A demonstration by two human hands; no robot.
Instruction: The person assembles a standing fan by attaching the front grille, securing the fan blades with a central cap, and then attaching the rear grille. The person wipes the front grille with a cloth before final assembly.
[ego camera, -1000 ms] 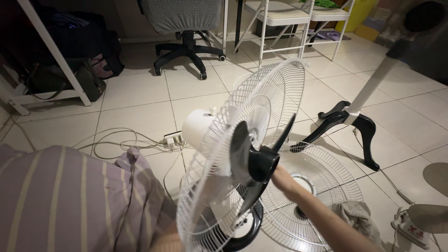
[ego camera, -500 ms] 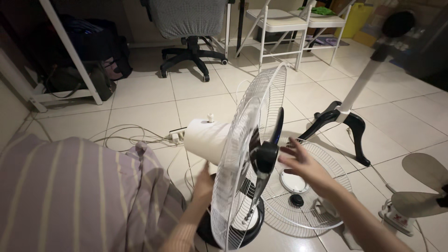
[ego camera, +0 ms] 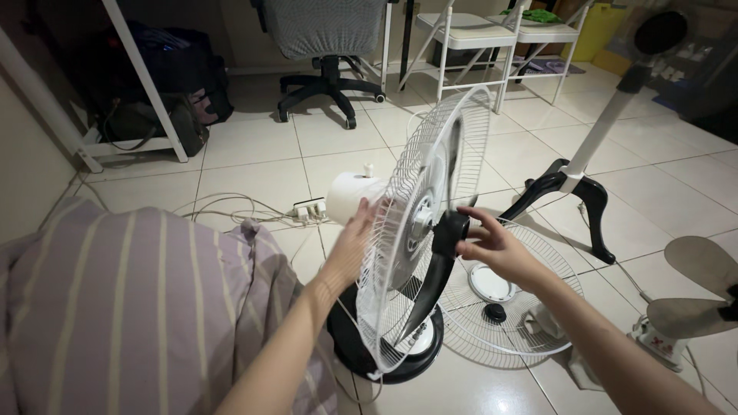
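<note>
A white table fan stands on a round black base (ego camera: 350, 350) on the tiled floor. Its rear wire guard (ego camera: 430, 192) is upright and edge-on to me, with the white motor housing (ego camera: 347, 196) behind it. My left hand (ego camera: 352, 247) lies flat against the back of the guard, beside the motor. My right hand (ego camera: 492, 244) grips the hub of the black fan blade (ego camera: 440, 261) in front of the guard. The detached front guard (ego camera: 530, 307) lies flat on the floor to the right, with a small black cap (ego camera: 495, 313) on it.
A second fan's stand (ego camera: 573, 180) with black feet rises at the right; a grey blade (ego camera: 703, 288) shows at the right edge. A power strip (ego camera: 309, 210) with cables lies behind. An office chair (ego camera: 327, 46), folding chairs (ego camera: 492, 34), bags (ego camera: 154, 115) and my striped purple clothing (ego camera: 131, 307) surround.
My left hand rose from the fan's base to the back of the guard. My right hand closed on the blade hub. The view shifted a little leftward.
</note>
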